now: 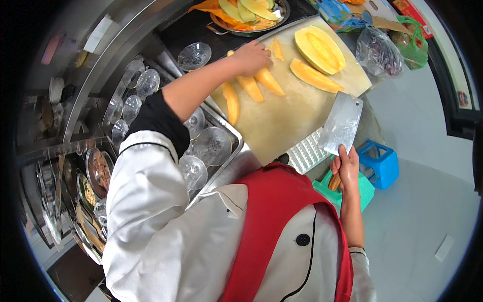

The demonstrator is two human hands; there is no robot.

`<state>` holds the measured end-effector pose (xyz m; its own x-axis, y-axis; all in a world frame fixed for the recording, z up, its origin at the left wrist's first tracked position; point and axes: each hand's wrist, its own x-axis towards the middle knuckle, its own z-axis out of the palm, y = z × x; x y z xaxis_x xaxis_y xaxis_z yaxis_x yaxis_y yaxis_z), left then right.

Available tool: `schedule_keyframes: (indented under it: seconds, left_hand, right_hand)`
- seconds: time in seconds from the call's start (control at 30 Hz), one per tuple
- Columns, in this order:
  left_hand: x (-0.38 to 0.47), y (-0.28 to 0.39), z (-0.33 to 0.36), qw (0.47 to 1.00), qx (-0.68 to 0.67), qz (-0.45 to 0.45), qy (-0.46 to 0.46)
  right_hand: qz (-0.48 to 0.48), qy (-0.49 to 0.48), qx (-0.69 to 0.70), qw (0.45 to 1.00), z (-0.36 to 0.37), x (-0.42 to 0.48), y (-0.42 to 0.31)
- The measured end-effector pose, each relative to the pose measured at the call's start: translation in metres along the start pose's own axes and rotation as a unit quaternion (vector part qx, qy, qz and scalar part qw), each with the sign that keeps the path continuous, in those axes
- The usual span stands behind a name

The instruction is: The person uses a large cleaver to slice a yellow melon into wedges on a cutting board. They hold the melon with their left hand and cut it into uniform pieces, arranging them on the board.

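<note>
My right hand (348,166) grips the wooden handle of a cleaver (341,120), whose broad metal blade points away from me over the right front edge of a cutting board (286,117). My left hand (254,58) reaches across to the far left of the board, over the upper ends of two peeled melon slices (269,81). The fingertips are hidden, so a hold on them is unclear. Another peeled slice (231,104) lies nearer the board's left edge. To the right are a yellow melon piece (320,49) with a hollowed centre and an orange-fleshed wedge (315,77).
Beyond the board stands a metal pan (217,28) of rinds and peelings. Several glass dishes (213,145) fill metal trays on the left. Plastic bags (379,53) lie at the back right. A blue plastic stool (378,164) and a green plastic container (366,192) are below, right.
</note>
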<state>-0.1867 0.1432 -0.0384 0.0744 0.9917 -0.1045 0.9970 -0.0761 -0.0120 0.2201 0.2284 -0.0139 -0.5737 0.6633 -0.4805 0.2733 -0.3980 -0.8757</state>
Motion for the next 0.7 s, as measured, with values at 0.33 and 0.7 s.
schedule_keyframes:
  seconds: [0.33, 0.7]
  left_hand:
    - [0.093, 0.060, 0.017, 0.933, -0.319, -0.155, 0.063]
    - [0.052, 0.163, 0.031, 0.866, -0.391, -0.280, 0.139]
  right_hand:
    - [0.015, -0.004, 0.017, 1.000, -0.064, 0.025, 0.014]
    - [-0.051, -0.070, -0.107, 0.990, -0.128, 0.093, 0.001]
